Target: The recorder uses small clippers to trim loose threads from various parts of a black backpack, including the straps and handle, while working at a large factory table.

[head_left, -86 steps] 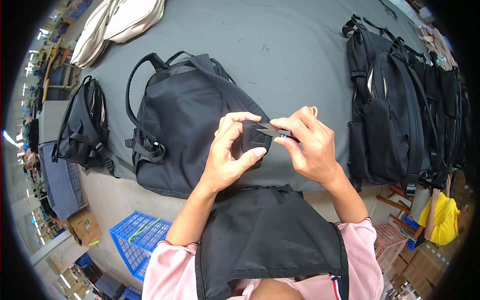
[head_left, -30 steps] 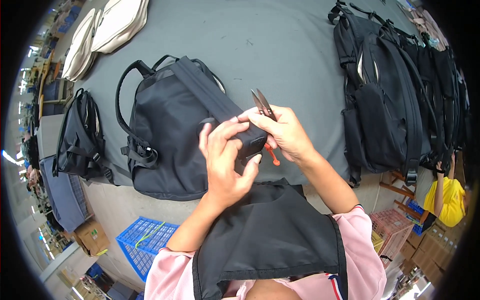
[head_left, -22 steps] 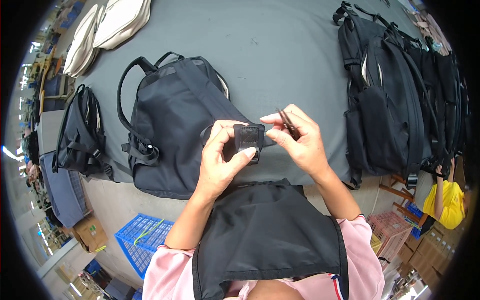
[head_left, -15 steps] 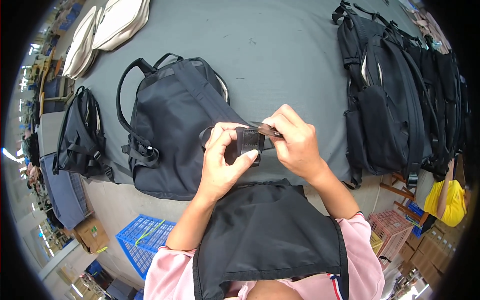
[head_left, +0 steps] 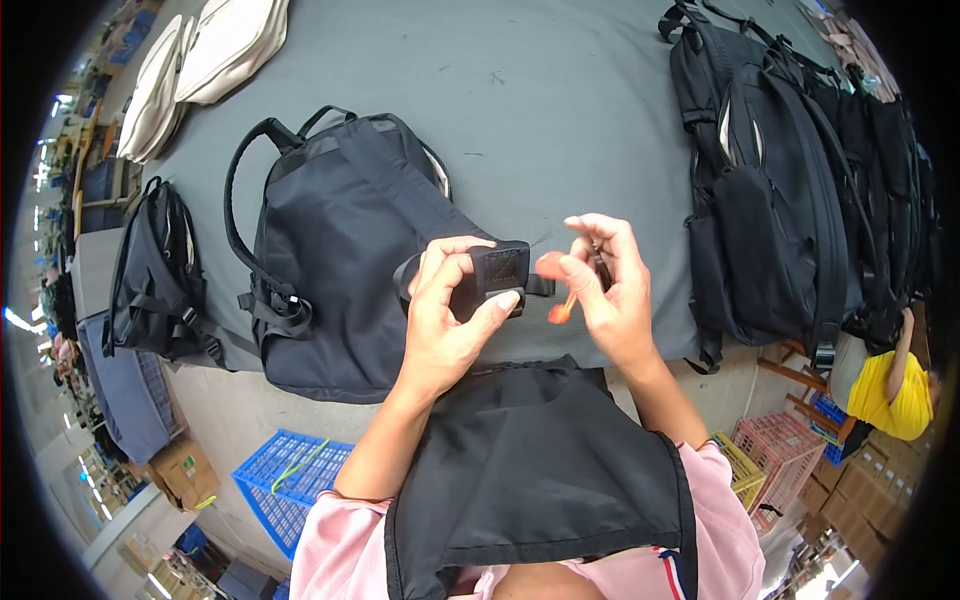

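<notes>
A dark backpack [head_left: 335, 240] lies on the grey-covered table in front of me. My left hand [head_left: 445, 315] pinches the end of its black strap [head_left: 502, 266], thumb below and fingers wrapped behind; a stitched box pattern shows on the webbing. Just right of the strap, apart from it, my right hand [head_left: 610, 290] keeps a pair of small dark metal thread snips [head_left: 601, 266] tucked in its curled fingers. Beside the right thumb shows a small orange piece [head_left: 563, 308], too blurred to name.
Several black backpacks [head_left: 770, 200] stand along the table's right side. A smaller black bag [head_left: 160, 275] is at the left edge, white bags [head_left: 230, 50] at the far left. Blue [head_left: 290, 470] and pink crates [head_left: 780, 450] sit below. A person in yellow [head_left: 893, 393] is at right.
My right hand has drawn back rightward from the strap, and the snips have turned into the palm. The orange piece has come into sight. The left hand keeps its hold.
</notes>
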The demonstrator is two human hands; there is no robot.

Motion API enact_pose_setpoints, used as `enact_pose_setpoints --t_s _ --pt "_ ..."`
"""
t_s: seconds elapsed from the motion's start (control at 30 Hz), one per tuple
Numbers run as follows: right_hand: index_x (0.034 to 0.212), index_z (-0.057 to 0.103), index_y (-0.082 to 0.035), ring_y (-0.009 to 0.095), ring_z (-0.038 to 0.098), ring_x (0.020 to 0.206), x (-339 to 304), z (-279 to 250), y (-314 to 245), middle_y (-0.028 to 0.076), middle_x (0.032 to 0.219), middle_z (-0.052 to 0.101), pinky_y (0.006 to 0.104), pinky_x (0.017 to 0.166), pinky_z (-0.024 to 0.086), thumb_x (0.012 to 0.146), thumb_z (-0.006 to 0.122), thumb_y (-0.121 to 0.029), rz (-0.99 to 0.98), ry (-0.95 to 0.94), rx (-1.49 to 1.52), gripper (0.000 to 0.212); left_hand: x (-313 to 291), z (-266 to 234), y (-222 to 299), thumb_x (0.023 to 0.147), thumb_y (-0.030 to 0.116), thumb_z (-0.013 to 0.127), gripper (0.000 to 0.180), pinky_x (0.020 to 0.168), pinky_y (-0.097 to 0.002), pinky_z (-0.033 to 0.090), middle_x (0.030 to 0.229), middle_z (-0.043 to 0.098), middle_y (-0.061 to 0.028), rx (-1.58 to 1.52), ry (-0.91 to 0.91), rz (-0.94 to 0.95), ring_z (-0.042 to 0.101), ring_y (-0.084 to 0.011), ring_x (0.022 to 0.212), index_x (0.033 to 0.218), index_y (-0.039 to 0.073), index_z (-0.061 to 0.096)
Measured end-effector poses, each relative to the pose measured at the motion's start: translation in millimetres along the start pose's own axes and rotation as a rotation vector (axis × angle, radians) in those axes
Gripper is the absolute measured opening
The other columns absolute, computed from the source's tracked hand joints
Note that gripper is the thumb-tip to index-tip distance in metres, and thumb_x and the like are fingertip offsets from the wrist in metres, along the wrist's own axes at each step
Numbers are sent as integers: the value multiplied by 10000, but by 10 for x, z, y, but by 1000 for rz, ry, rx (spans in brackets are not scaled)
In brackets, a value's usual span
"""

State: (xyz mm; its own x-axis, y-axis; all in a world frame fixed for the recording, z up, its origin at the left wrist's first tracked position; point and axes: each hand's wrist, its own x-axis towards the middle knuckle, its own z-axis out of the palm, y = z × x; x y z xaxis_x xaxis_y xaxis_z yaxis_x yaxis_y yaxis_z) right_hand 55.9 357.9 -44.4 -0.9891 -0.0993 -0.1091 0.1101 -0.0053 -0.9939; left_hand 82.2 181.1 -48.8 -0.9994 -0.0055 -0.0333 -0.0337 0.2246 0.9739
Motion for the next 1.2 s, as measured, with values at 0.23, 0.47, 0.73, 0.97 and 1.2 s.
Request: enact_pose_setpoints --t_s 0.23,0.47,0.73,0.97,1.2 --pt "1010 605 -30 138 538 630 -46 -108 73 62 856 574 273 578 444 750 700 -28 -337 -12 -439 277 0 -27 56 766 104 720 240 903 -287 399 1130 493 -82 -267 -33 -83 484 -164 1030 952 2 608" --pt "981 627 -44 166 556 611 -3 16 91 59 800 578 278 602 448 746 702 -53 -306 -48 -311 247 -36 -24 61 769 101 720 237 907 -283 398 1137 482 -76 -260 -46 -88 479 -157 1036 952 6 603" --pt "992 638 -44 204 570 606 -18 43 58 61 767 589 312 585 447 706 717 -54 -758 89 -852 296 -61 -20 89 768 69 713 231 920 -277 388 1137 472 -60 -441 -32 -205 461 -140 1055 959 9 599" --pt "983 643 -54 201 570 604 -49 41 57 53 779 593 318 566 436 689 731 -61 -520 88 -540 307 -45 -4 61 753 48 706 277 921 -270 387 1131 487 -41 -351 -24 -143 471 -133 1043 1011 11 612" --pt "981 642 -53 205 556 601 -43 56 -13 43 790 588 306 551 419 689 727 -77 -683 93 -810 305 -42 60 101 756 79 717 265 907 -288 401 1121 497 -71 -233 19 -98 486 -160 1031 985 2 608"
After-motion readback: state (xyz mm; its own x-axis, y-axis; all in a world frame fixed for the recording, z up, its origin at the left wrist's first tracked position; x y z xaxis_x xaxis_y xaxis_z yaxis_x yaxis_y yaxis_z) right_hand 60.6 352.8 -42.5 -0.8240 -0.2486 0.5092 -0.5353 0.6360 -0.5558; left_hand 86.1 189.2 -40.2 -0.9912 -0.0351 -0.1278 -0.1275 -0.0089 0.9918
